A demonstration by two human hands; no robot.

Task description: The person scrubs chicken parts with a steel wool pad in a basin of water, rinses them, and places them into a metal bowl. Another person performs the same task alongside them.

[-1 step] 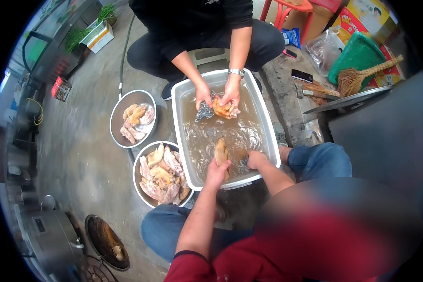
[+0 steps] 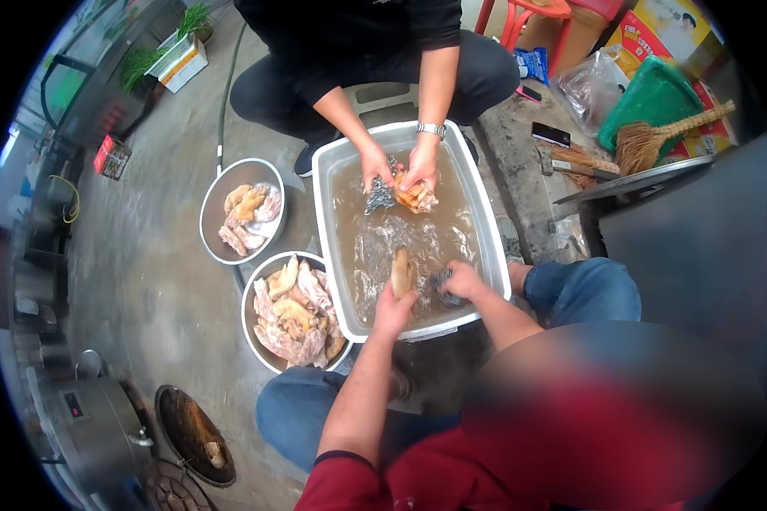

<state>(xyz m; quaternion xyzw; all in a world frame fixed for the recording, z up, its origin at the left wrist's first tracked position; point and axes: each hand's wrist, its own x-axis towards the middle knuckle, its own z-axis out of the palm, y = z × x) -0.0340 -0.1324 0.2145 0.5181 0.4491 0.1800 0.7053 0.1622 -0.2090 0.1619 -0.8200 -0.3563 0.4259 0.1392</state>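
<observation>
Left hand [image 2: 392, 314] and right hand [image 2: 465, 281], both bare, held near each other in front of the body, the right slightly farther forward. The left forearm [image 2: 355, 399] rises steeply from below, leaning a little to the right, its wrist roughly in line; the hand grips, with the thumb [image 2: 410, 299] on its right side and the other digits largely concealed. The right forearm [image 2: 506, 318] slants upward and leftward, its elbow obscured by blur; the hand is curled in a grasp, back uppermost. The left knee [image 2: 294, 409] and right knee [image 2: 609, 294] are bent and spread well apart.
</observation>
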